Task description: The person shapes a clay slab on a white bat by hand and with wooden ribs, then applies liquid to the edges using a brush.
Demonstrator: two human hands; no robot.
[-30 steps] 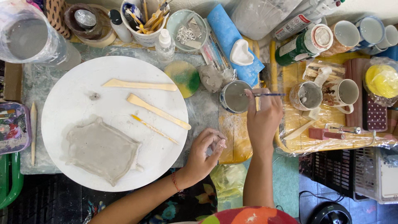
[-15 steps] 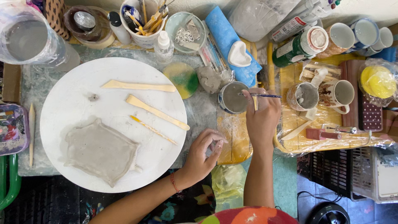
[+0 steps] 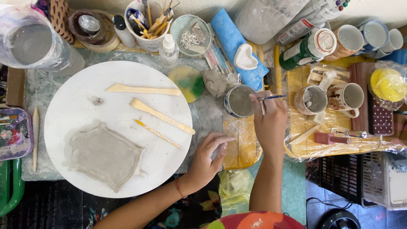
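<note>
Green labelled can at one o'clock, my right hand pinching a blue brush over the small grey cup, left hand loosely curled, empty.

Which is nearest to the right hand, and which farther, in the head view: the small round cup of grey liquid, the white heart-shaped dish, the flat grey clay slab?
1. Small round cup of grey liquid: touching the right hand, on its left.
2. White heart-shaped dish: above, on the blue cloth.
3. Flat grey clay slab: far left, on the white round board.

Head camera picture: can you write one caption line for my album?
Right hand dips a thin blue-handled tool into a small grey slip cup; left hand rests beside the round white board with its flat grey clay slab.
</note>
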